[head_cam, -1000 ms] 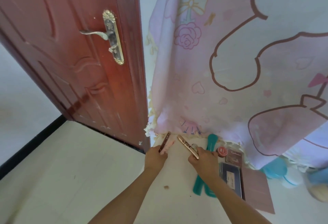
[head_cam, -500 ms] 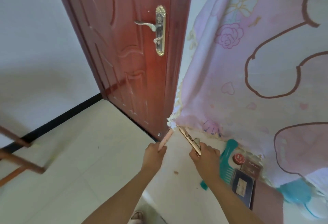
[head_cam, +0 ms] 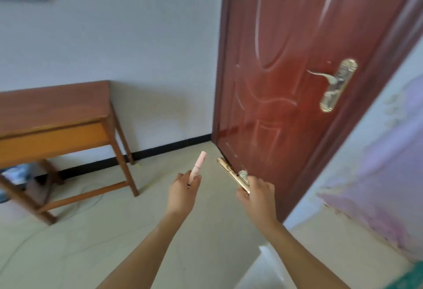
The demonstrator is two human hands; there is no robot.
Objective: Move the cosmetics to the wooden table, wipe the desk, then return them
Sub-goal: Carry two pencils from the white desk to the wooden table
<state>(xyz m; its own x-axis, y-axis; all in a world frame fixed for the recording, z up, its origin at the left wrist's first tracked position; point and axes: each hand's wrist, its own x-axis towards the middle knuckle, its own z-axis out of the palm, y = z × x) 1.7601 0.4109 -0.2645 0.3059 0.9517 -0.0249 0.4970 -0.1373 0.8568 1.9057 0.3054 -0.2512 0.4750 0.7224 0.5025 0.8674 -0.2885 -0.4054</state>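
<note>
My left hand (head_cam: 184,193) grips a slim pink cosmetic tube (head_cam: 198,167) that points up and away from me. My right hand (head_cam: 257,193) holds a gold cosmetic stick (head_cam: 230,172) slanting up to the left, with a small pale decorated piece (head_cam: 243,175) at the fingers. Both hands hang over the floor, apart from each other. The wooden table (head_cam: 53,103) stands at the left against the white wall, its brown top bare. A corner of the white desk (head_cam: 348,245) shows at the lower right, with a teal item (head_cam: 409,277) at the frame edge.
A red-brown door (head_cam: 286,78) with a gold handle (head_cam: 332,83) stands right ahead. A pink patterned curtain (head_cam: 389,174) hangs over the desk at the right. Beige tiled floor (head_cam: 103,231) lies between me and the table; blurred things sit under the table.
The view has swung left, away from the desk and curtain toward the wooden table. Both hands keep their cosmetics and have left the desk.
</note>
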